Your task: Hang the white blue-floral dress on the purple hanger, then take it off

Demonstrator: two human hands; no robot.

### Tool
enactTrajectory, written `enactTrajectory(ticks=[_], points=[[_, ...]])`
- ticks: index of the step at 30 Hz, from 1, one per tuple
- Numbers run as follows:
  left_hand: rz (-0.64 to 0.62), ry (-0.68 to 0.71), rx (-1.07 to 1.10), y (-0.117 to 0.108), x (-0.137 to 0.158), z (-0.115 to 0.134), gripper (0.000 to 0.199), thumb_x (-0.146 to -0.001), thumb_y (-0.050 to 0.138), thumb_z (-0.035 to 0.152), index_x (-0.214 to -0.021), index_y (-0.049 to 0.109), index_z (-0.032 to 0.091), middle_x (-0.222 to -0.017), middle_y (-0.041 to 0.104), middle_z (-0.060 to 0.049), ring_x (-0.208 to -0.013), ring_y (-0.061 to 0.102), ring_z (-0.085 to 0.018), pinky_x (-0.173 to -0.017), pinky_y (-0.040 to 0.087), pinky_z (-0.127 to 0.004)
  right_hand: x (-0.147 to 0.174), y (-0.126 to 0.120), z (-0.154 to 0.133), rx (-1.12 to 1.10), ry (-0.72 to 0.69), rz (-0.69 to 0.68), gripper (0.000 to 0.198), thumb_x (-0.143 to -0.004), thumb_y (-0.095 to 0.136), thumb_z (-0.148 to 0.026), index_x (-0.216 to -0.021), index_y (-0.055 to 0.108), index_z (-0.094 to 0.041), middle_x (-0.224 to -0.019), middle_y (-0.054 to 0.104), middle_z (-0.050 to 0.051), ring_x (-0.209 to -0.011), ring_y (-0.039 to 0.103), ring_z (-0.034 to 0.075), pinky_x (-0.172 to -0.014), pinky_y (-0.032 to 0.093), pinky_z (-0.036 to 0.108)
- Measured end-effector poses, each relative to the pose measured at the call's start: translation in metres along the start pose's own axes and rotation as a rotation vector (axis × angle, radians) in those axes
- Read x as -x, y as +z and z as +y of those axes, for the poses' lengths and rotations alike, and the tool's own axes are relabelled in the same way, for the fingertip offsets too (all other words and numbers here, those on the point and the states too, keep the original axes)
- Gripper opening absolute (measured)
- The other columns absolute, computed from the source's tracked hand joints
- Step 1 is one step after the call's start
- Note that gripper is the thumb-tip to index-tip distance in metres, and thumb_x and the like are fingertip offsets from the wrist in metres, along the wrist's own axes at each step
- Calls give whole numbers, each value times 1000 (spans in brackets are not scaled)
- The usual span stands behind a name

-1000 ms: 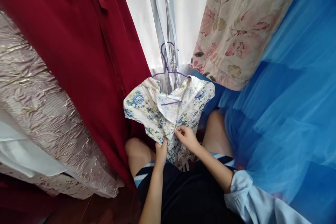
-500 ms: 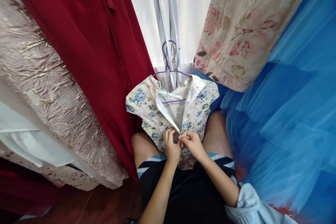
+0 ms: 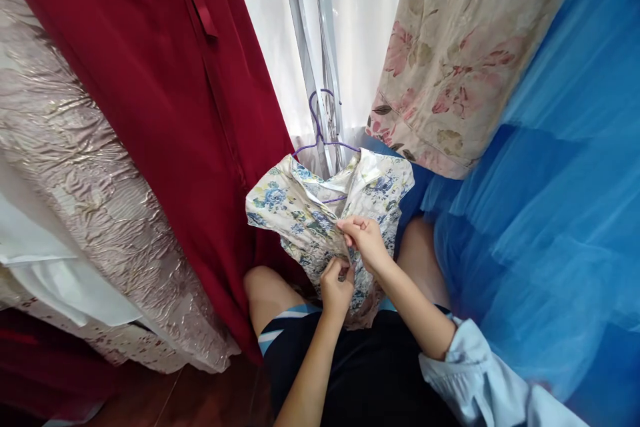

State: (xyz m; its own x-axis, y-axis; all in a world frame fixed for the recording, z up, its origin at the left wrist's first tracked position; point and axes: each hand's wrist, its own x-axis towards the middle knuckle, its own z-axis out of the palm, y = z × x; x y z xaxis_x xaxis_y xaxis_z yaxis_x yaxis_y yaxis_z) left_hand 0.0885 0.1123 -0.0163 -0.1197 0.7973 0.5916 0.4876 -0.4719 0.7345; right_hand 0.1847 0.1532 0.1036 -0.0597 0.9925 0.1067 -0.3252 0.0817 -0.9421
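Note:
A white dress (image 3: 274,199) with blue flowers lies across my lap on a purple hanger (image 3: 316,121). Its zip opening (image 3: 334,203) makes a V from the neckline down to my fingers. My right hand (image 3: 367,240) is closed in a pinch at the bottom of that V, on the zip pull, which the fingertips cover. Lower down, my left hand (image 3: 336,285) pinches the dress fabric beside the closed part of the zip. Both hands touch the dress.
A long red garment (image 3: 200,113) hangs at the left, beside a shiny textured pink one (image 3: 115,147). To the right hang a beige floral garment (image 3: 450,67) and blue tulle (image 3: 540,227). Grey ribbons (image 3: 300,27) run down behind the hanger against white cloth (image 3: 260,0).
My right hand has moved up the dress with the zip pull, and the V opening is shorter. My left hand stays low, now apart from the right, holding the fabric.

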Motion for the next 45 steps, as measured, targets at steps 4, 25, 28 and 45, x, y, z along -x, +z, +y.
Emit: enactTrajectory(ticks=[4, 25, 28, 45], points=[[-20, -1, -22, 7, -2, -4, 20, -88, 60, 23, -70, 54, 21, -69, 54, 0, -64, 54, -15, -64, 44, -26, -29, 11, -31, -48, -46, 7, 23, -69, 75, -38, -64, 67, -17, -40, 47, -7, -37, 28, 7, -40, 17, 26], [-173, 97, -59, -51, -42, 5, 12, -91, 63, 25, -88, 73, 20, -81, 71, -3, -71, 65, -15, -65, 50, -24, -58, 27, -91, -46, -186, -26, 19, -69, 71, -34, -68, 68, -15, -40, 45, -8, -37, 31, 5, -39, 17, 22], [-73, 156, -68, -77, -98, 40, 20, -97, 56, 30, -102, 74, 20, -103, 72, -7, -96, 67, -20, -83, 52, -30, -60, 24, -89, -44, -184, -40, 19, -68, 72, -34, -68, 68, -16, -42, 47, -8, -38, 33, 6, -39, 18, 21], [19, 507, -122, -88, -200, 116, 15, -96, 59, 25, -86, 67, 17, -80, 63, -1, -72, 56, -13, -66, 42, -24, -48, 42, -45, -36, -295, 82, 25, -75, 66, -38, -63, 52, -21, -42, 47, -9, -39, 36, 7, -44, 27, 22]])
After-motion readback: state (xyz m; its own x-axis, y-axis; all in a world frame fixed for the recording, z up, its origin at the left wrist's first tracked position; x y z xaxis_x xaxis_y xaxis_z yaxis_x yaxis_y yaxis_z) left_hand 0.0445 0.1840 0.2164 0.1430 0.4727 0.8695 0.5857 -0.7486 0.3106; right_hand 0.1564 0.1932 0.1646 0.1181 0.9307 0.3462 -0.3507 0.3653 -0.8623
